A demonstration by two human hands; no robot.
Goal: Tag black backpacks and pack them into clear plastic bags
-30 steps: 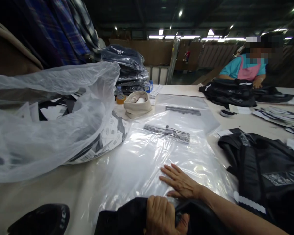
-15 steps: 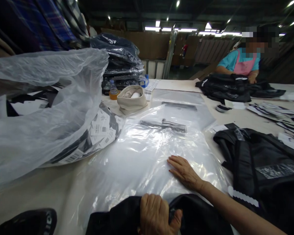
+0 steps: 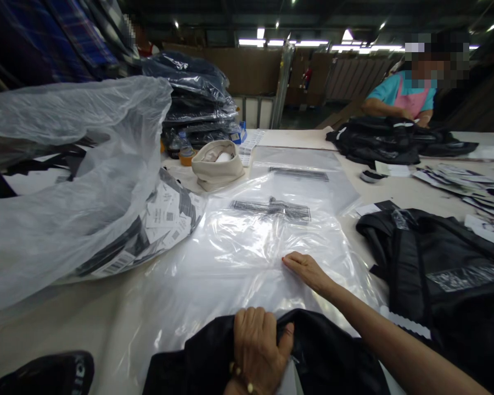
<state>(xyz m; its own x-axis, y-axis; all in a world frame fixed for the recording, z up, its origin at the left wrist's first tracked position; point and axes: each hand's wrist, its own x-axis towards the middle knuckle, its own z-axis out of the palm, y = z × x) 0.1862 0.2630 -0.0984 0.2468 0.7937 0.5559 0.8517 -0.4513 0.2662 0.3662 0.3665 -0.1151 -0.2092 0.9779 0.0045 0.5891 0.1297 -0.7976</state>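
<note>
My left hand (image 3: 253, 343), a beaded bracelet at its wrist, is closed around the top edge of a black garment (image 3: 209, 351) at the bottom of the view. The garment's lower part runs out of the picture. Ahead of it, clear plastic bags (image 3: 226, 263) with printed black text boxes lie flat in a stack. On the upper bag rests my right hand (image 3: 304, 269), its fingers drawn together in a pinch on the film. How much film is between the fingertips is hard to see.
On the left bulges a large translucent sack (image 3: 86, 214) of tags. Behind stand a beige fabric pouch (image 3: 217, 167) and bagged garments (image 3: 193, 93). Black garments (image 3: 448, 263) and loose tags (image 3: 456, 184) lie right. A co-worker (image 3: 411, 99) handles black garments across the table.
My right hand has gone from lying flat with fingers spread to a pinch on the plastic. My left hand has moved slightly up and forward with the black garment.
</note>
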